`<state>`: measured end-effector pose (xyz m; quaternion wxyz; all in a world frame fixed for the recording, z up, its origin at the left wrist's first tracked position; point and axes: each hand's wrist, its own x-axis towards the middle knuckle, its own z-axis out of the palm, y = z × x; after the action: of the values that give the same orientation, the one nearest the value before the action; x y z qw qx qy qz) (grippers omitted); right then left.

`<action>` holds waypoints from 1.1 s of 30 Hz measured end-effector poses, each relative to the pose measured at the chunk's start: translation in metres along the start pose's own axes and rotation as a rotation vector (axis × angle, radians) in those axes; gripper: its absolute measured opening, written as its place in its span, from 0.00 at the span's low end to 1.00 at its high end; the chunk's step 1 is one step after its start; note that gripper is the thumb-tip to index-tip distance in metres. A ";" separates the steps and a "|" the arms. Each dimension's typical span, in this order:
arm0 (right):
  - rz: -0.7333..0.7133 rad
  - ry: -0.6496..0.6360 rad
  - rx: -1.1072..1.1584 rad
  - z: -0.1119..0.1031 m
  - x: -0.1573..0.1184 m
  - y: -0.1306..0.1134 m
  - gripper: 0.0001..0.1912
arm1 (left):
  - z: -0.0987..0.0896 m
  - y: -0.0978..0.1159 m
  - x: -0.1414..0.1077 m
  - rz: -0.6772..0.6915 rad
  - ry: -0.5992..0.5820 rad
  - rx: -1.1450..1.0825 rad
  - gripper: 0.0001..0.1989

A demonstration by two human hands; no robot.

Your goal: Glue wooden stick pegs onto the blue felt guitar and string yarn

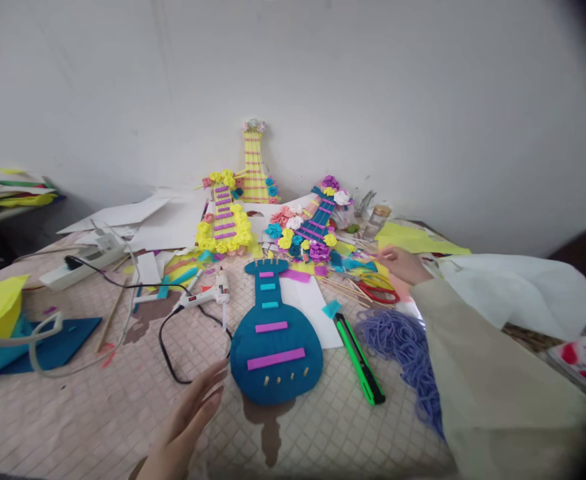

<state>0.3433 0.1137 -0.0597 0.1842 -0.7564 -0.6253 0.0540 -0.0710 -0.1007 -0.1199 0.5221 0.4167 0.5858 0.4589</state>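
Note:
A blue guitar-shaped craft piece [277, 343] lies flat, with purple and light-blue strips across it and small pegs at both ends. Beside its lower left edge is my left hand [187, 420], open, fingers stretched out and holding nothing. My right hand [403, 264] reaches to the back right, above the red-and-yellow-handled scissors [380, 290]. Its fingers are drawn together in a pinch; whatever may be between them is too small to make out. Below that arm lies a tangle of purple-blue yarn [403, 353]. A green utility knife [360, 360] rests right of the guitar.
A white glue gun [207, 293] with a black cord lies left of the guitar, near a power strip [83, 263]. Flower-trimmed craft guitars [225, 217] stand by the wall. Paper scraps, thin sticks [345, 293] and a glass jar [377, 220] fill the back.

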 end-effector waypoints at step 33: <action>-0.137 -0.145 -0.080 0.042 0.042 -0.022 0.14 | 0.034 0.005 0.026 -0.039 0.175 -0.585 0.33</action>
<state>0.3189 0.1660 -0.0851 0.1115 -0.7127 -0.6889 0.0711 -0.0405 -0.0706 -0.1226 0.5764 0.1962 0.4794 0.6320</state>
